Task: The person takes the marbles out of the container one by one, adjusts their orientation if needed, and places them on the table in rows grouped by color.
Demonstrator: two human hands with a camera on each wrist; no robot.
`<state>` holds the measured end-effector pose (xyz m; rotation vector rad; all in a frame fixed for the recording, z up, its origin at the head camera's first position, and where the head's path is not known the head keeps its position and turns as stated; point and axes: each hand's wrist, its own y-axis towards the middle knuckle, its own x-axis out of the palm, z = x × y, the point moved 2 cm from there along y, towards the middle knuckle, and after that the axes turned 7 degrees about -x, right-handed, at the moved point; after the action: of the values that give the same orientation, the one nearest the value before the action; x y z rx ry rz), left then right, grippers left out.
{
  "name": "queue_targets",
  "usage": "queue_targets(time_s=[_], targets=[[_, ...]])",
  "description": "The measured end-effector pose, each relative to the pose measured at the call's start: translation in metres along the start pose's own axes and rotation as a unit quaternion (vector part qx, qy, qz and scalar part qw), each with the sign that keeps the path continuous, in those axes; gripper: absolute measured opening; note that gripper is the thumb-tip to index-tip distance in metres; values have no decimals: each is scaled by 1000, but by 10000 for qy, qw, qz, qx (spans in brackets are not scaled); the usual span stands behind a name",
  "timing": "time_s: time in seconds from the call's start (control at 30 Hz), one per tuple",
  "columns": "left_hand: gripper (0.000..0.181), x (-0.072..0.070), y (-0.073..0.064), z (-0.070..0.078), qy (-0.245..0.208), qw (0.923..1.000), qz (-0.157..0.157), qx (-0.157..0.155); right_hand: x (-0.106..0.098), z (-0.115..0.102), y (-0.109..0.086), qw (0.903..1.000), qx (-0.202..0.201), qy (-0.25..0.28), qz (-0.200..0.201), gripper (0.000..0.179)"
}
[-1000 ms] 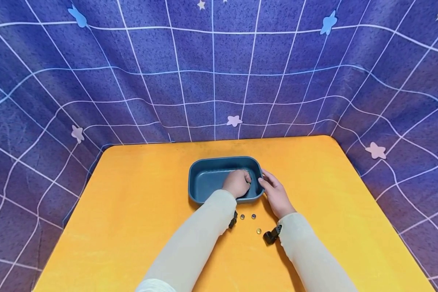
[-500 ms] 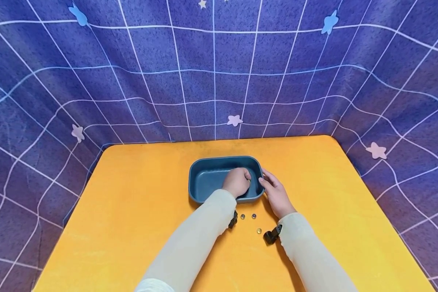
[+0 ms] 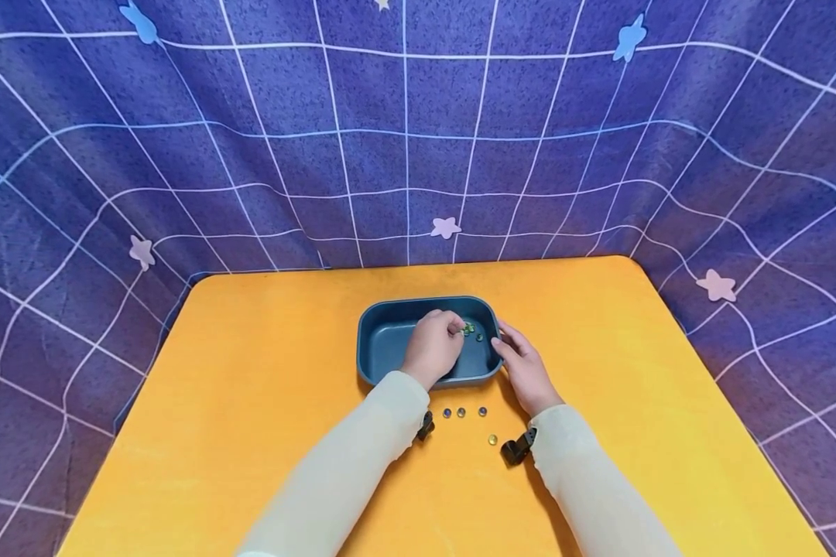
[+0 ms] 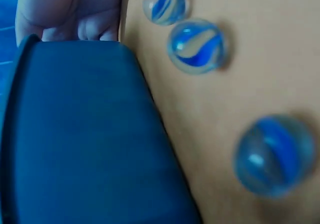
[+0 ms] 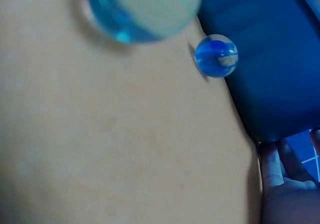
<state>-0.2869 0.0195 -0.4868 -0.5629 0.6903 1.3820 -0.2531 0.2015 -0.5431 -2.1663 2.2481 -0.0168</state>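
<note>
My left hand (image 3: 433, 346) is inside a dark blue rectangular bin (image 3: 383, 309), fingers bent down toward its floor. Right beside its fingertips lie several small green marbles (image 3: 469, 328), with a single darker marble (image 3: 479, 337) a little to the right. I cannot tell if the left hand pinches one. My right hand (image 3: 527, 374) grips the bin's right end, thumb over the rim and fingers along the outside. That hand also shows past the bin's end in the left wrist view, where the left hand is hidden.
Several clear marbles lie on the orange table (image 3: 265, 433) between the forearms. A blue-swirled marble (image 4: 197, 46) and a nearer marble (image 4: 274, 155) sit along the bin's front wall. Close to the right wrist is a blurred, large-looking marble (image 5: 145, 8). A blue grid curtain (image 3: 292, 162) surrounds the table.
My left hand has shifted left and slightly back inside the bin, uncovering the green marbles. Another marble on the table has come into view beside the left wrist. The right hand stays put.
</note>
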Motion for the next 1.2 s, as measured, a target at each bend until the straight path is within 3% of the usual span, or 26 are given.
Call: queue_targets(time_s=[0.23, 0.47, 0.6, 0.77, 0.97, 1.2], targets=[[14, -8, -24, 1, 40, 9965, 273, 786, 0, 2, 0, 9999, -54, 63, 80, 50], [17, -10, -55, 5, -402, 9827, 314, 1783, 1, 3, 0, 9997, -110, 173, 107, 49], [14, -11, -74, 3, -657, 9771, 266, 2007, 1, 2, 0, 9998, -132, 137, 99, 49], [11, -12, -91, -1, -999, 9777, 225, 1834, 1, 0, -1, 9999, -105, 39, 25, 50], [7, -9, -113, -9, -1362, 9844, 93, 1106, 1, -5, -2, 9999, -59, 91, -1, 49], [8, 2, -130, -17, -1753, 9833, -168, 463, 1, 2, 1, 9999, -110, -21, 65, 50]])
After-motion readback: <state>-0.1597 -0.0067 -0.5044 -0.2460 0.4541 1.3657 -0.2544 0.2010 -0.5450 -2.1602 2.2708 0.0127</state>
